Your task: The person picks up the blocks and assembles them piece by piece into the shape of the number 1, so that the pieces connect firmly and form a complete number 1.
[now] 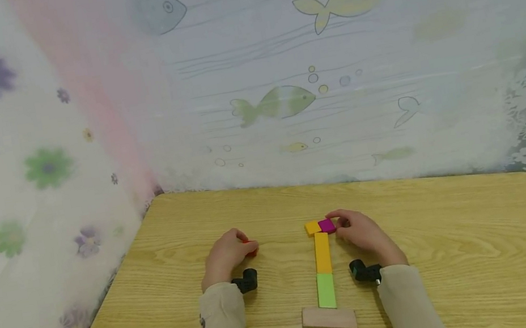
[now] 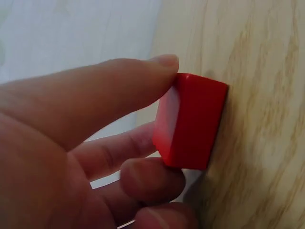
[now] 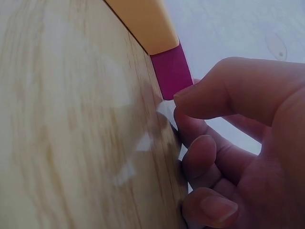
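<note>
My left hand pinches a small red block between thumb and fingers, left of the row of blocks. In the left wrist view the thumb lies along its upper edge and one face stands close against the wood. My right hand is at a magenta block, thumb at its near right corner and index finger reaching round its far edge. That block sits beside a yellow-orange square block. Below them a long orange block and a light green block run end to end toward a plain wooden plank lying crosswise.
The blocks lie on a wood-grain table. A curtain with printed fish hangs behind its far edge, and a flowered one hangs at the left. Both wrists carry a black camera mount.
</note>
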